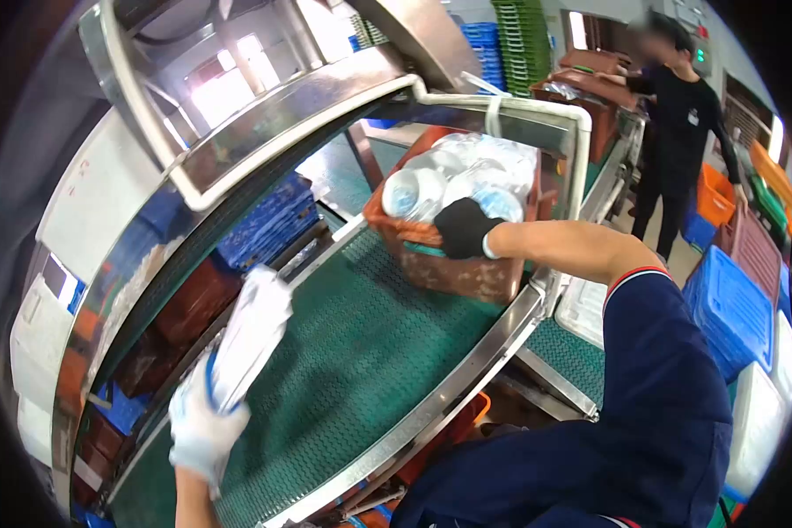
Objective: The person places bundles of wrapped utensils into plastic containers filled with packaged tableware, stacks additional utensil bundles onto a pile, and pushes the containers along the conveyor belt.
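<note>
My left hand (206, 429), in a white glove, is closed around a bundle of white sheets or slips (252, 327); what exactly they are is unclear. It is held above the left side of the green conveyor belt (352, 352). My right hand (465, 231), in a black glove, grips the near rim of a reddish-brown plastic crate (458, 275) resting on the belt. Clear-wrapped white bowls or cups (414, 189) fill the crate to the top. The fingertips of my right hand are partly hidden at the rim.
A white-pipe-edged metal frame (584, 150) arches over the belt beside the crate. Blue crates (273, 220) stand beyond the belt. Another person (685, 132) stands at the back right by more brown crates (590, 106). Stacked blue lids or bins (732, 304) are at my right.
</note>
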The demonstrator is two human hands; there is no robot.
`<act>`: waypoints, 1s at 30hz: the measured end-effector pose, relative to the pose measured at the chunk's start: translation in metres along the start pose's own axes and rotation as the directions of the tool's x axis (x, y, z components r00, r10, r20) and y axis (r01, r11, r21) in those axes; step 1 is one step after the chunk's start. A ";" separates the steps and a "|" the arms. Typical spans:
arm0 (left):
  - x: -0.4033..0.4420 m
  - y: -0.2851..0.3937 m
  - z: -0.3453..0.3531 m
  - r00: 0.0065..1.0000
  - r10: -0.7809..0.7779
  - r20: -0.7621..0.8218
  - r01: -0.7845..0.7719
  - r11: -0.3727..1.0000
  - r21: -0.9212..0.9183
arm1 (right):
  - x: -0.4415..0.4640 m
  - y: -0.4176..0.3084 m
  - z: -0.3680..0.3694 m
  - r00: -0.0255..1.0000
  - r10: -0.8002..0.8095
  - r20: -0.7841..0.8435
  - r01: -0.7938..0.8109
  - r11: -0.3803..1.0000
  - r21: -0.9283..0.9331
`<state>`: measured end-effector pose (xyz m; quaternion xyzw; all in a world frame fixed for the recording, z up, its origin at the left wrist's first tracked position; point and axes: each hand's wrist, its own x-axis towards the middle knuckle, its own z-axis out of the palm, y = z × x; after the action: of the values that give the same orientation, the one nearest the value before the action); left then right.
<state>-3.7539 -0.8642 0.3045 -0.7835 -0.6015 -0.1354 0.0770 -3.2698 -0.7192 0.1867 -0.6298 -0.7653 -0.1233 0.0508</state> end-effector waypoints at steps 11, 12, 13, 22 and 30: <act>0.302 0.288 0.139 0.910 0.407 -0.081 -0.415 0.899 -0.138 | -0.005 -0.122 0.007 0.932 -0.181 -0.314 0.297 0.878 0.376; 0.297 0.290 0.138 0.898 0.439 -0.031 -0.437 0.879 -0.194 | 0.000 -0.118 0.009 0.949 -0.254 -0.186 0.304 0.892 0.334; 0.289 0.285 0.137 0.890 0.454 -0.048 -0.453 0.863 -0.222 | 0.000 -0.112 0.003 0.949 -0.254 -0.187 0.305 0.889 0.343; 0.183 0.104 0.101 0.943 0.333 0.032 -0.330 0.941 -0.070 | 0.007 -0.021 0.014 0.974 -0.087 -0.210 0.157 0.927 0.341; 0.026 -0.024 0.067 0.913 -0.170 0.371 0.141 0.984 0.106 | 0.037 0.111 0.058 0.970 -0.081 -0.228 0.090 0.995 0.031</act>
<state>-3.7626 -0.8147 0.2474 -0.7410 -0.6702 0.0359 -0.0216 -3.1641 -0.6495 0.1532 -0.5767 -0.7833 -0.1807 0.1453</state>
